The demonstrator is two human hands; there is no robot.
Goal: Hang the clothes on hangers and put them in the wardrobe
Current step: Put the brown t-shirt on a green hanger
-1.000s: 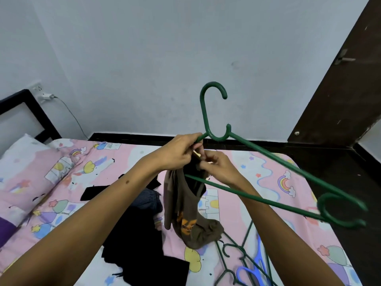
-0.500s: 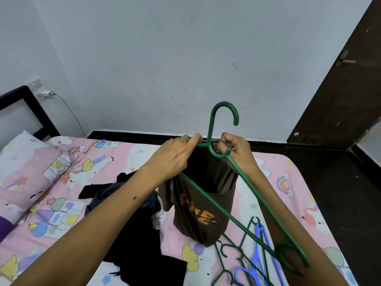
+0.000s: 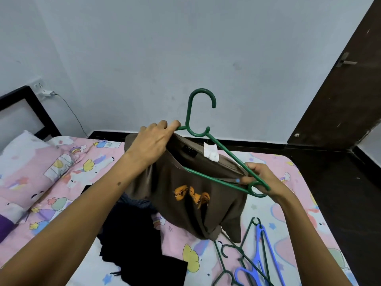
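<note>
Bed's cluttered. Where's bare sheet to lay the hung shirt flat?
Freest: the far strip of bed sheet beyond the brown T-shirt, toward the right edge. Also the patch between the pillow and the dark clothes pile. Crowded: the near right, where spare hangers lie tangled, and the centre under the pile.

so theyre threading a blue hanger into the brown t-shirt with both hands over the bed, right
Not quite: the hanger going into the brown t-shirt is green, as the head view shows. Blue hangers lie on the bed. The left hand and right hand hold it.
</note>
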